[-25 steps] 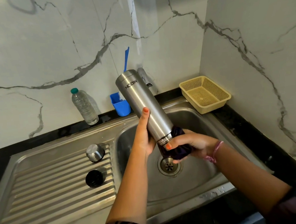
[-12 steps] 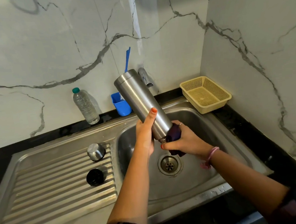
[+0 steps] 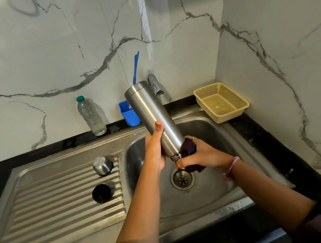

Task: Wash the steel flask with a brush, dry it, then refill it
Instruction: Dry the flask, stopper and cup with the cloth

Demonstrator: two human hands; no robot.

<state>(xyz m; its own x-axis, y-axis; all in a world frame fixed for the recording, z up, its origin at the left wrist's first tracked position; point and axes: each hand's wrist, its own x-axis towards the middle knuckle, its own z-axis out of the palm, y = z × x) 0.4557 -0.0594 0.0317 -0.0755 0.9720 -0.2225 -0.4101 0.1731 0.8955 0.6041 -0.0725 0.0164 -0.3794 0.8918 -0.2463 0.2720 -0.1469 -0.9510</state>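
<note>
Drying looks underway in our head view: our left hand (image 3: 155, 147) clamps the inverted brushed-steel flask (image 3: 153, 120) over the steel sink (image 3: 206, 128), our right hand (image 3: 201, 155) squeezing a dark purple cloth (image 3: 188, 150) around its mouth. Washing seems done; refilling remains, probably from the clear plastic water bottle (image 3: 91, 116).

Flask turned, cloth shifted

The flask (image 3: 154, 120) has rotated, hiding its lettering; the right hand (image 3: 201, 155) has slid the cloth (image 3: 188, 148) up its neck.
</note>
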